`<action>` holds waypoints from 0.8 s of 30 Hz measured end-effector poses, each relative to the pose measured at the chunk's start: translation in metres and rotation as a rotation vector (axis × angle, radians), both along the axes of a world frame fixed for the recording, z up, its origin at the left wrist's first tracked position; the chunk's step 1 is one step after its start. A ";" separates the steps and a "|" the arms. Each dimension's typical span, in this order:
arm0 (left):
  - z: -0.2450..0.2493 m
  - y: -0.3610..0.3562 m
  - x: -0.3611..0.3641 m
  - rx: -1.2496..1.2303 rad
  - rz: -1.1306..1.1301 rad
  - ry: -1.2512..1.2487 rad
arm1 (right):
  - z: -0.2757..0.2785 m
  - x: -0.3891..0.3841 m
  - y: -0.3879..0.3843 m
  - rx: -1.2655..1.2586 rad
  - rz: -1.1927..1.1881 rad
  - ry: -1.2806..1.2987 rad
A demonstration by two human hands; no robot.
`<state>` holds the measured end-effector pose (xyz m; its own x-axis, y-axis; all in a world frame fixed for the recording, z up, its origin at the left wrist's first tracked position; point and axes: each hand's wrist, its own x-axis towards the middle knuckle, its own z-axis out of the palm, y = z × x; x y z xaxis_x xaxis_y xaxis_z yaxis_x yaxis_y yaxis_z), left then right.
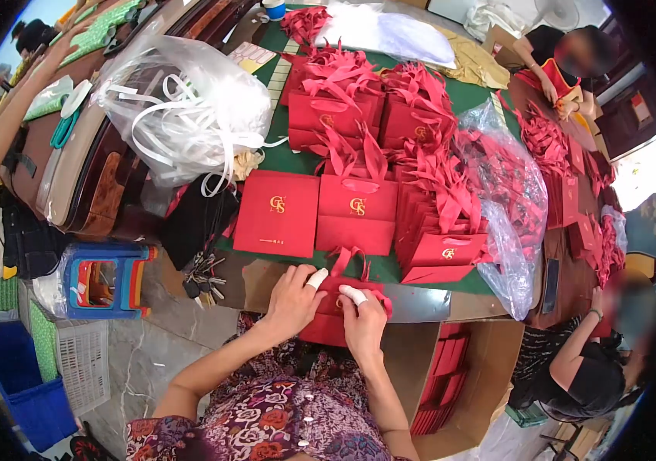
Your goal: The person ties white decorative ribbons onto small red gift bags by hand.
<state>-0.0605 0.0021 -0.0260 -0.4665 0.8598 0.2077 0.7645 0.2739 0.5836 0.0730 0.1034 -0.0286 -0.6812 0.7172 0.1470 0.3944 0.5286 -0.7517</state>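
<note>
A red paper bag (323,332) lies at the table's front edge, close to my body, with a red ribbon (349,261) rising from its top. My left hand (295,296) grips its upper left part, a white wrap on one finger. On its right side my right hand (362,313) holds the bag, also with a wrapped finger. Just beyond lie a flat red bag (275,213) with gold letters and a red bag (357,223) with ribbon handles. A leaning stack of red bags (439,250) is to their right.
More ribboned bags (335,111) stand farther back. A clear plastic bag of white ribbon (189,107) is at left, a plastic bag of red ribbons (504,177) at right. An open carton (489,369) holds red bags below. Stacked stools (105,280) stand left. Other people sit at right.
</note>
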 end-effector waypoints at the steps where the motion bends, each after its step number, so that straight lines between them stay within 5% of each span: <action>1: 0.002 0.001 -0.002 -0.003 -0.017 0.014 | -0.001 0.000 -0.001 -0.005 -0.005 -0.003; 9: 0.003 0.003 -0.006 0.021 -0.120 0.036 | -0.002 -0.003 -0.004 -0.018 -0.045 0.064; 24: 0.011 0.009 -0.009 -0.107 -0.076 -0.325 | 0.007 -0.010 -0.009 -0.202 -0.106 -0.090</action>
<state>-0.0691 0.0107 -0.0151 -0.4272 0.9035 -0.0346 0.5640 0.2962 0.7709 0.0628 0.0941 -0.0211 -0.6048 0.7938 -0.0644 0.5097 0.3237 -0.7971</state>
